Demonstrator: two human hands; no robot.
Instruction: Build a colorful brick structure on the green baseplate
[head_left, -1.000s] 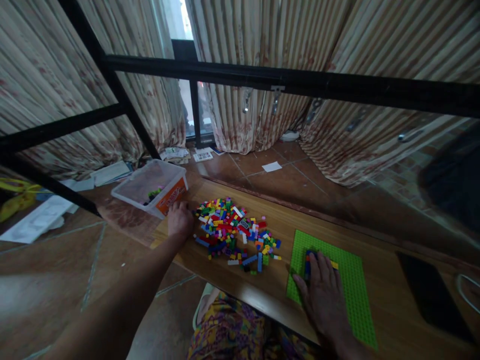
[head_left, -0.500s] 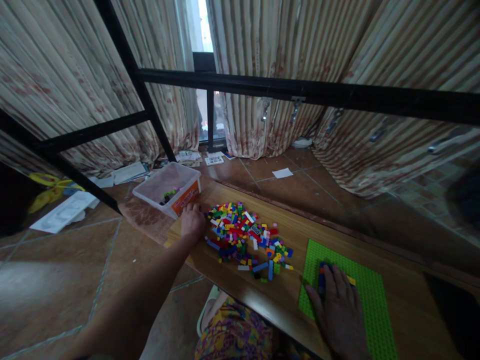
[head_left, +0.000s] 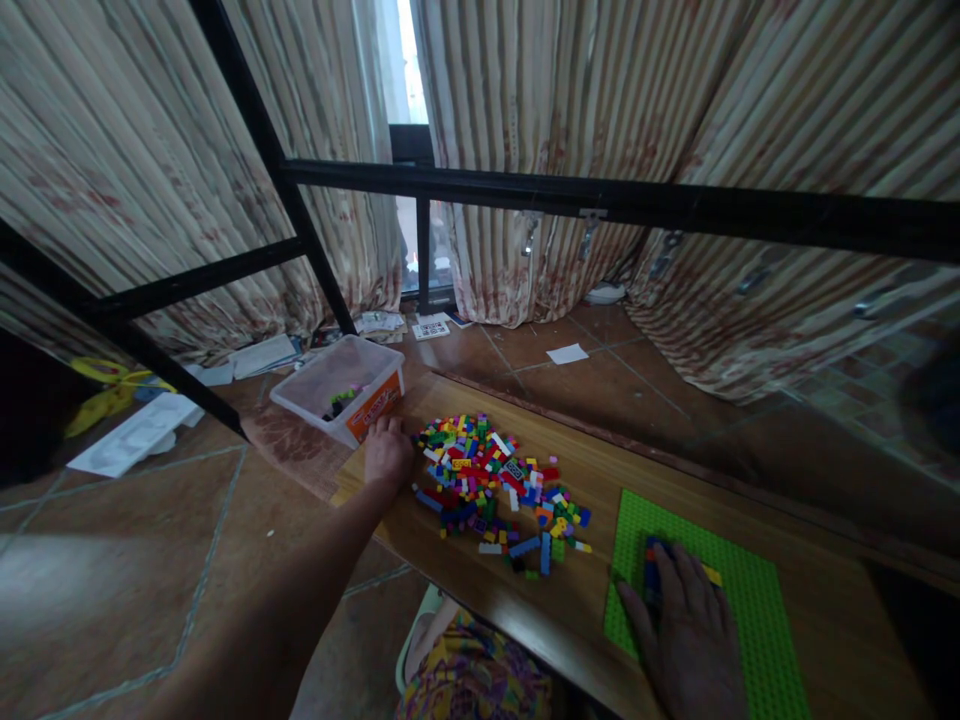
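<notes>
- Bricks (head_left: 499, 485) lie heaped on the wooden tabletop (head_left: 592, 610), left hand (head_left: 388, 455) at their edge, fingers' curl unclear.
- Right hand (head_left: 686, 640) presses flat, fingers spread, on the green baseplate (head_left: 750, 610).
- Clear plastic tub (head_left: 341, 385) sits just behind the left hand.
- Black frame bar (head_left: 600, 200) crosses above.

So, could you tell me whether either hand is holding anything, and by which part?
Nothing is visibly held. The right hand lies flat on the green baseplate; the left hand rests beside the brick pile, its grip hidden.

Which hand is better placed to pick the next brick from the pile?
The left hand, probably: it rests on the wooden table at the edge of the brick pile. The right hand lies flat on the green baseplate, apart from the pile.
</notes>
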